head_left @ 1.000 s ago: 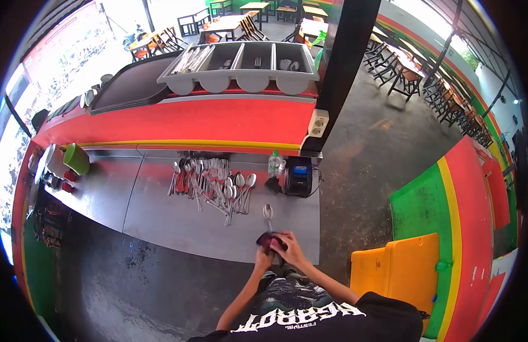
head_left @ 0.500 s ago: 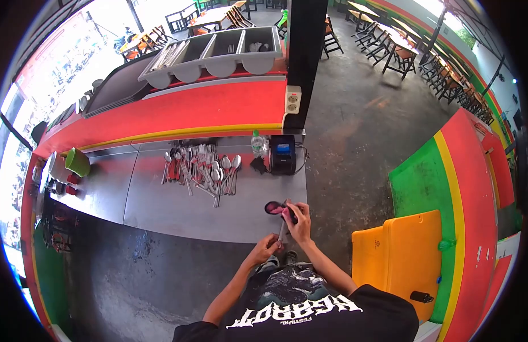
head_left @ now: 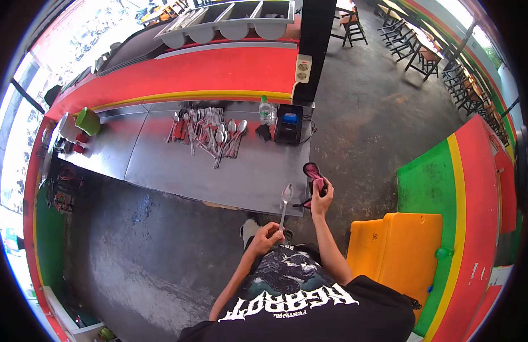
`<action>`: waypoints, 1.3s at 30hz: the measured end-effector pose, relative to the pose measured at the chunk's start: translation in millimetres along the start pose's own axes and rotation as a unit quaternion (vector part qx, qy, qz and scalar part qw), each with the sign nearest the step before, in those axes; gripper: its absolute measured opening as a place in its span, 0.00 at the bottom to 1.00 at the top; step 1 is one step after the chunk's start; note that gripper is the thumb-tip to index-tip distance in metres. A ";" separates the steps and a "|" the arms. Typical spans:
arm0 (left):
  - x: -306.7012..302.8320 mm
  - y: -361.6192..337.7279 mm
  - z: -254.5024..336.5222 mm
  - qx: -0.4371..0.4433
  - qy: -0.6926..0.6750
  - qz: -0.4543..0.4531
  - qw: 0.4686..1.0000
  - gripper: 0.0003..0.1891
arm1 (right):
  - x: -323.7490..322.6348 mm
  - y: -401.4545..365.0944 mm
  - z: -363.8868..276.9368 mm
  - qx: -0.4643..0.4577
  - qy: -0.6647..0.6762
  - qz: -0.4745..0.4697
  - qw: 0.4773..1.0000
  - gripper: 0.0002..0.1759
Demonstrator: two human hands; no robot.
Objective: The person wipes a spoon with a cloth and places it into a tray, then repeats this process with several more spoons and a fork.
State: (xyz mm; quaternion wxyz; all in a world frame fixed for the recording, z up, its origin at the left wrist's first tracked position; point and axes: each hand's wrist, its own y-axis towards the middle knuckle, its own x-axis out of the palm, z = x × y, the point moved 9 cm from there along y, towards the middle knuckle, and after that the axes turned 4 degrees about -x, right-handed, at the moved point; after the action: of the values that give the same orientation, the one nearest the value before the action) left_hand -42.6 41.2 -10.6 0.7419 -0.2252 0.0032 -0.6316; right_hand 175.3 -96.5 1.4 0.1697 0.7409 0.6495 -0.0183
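Head view. One spoon point(head_left: 285, 199): upright over the near edge of the steel counter point(head_left: 161, 165), handle pinched in the closed left hand point(head_left: 268, 232). One dark red cloth point(head_left: 313, 172): gripped in the closed right hand point(head_left: 321, 196), just beside the spoon's bowl. Hands apart. One cutlery pile point(head_left: 209, 134), pieces overlapping, uncountable. One bottle point(head_left: 265, 108). One black device point(head_left: 289, 122). One green cup point(head_left: 88, 121).

shiny metal spoon point(head_left: 285, 199), cloth rag point(head_left: 315, 174)
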 end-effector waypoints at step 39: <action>22.6 -25.7 25.8 -0.043 0.102 -0.053 0.992 0.17 | -18.1 -32.9 25.5 0.242 0.276 -0.082 0.927 0.13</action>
State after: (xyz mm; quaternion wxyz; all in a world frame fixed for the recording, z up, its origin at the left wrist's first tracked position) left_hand -54.6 25.9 27.6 0.6927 -0.1909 0.0936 -0.6891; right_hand 145.6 -117.6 -25.6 -0.2028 0.6791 0.7053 0.0165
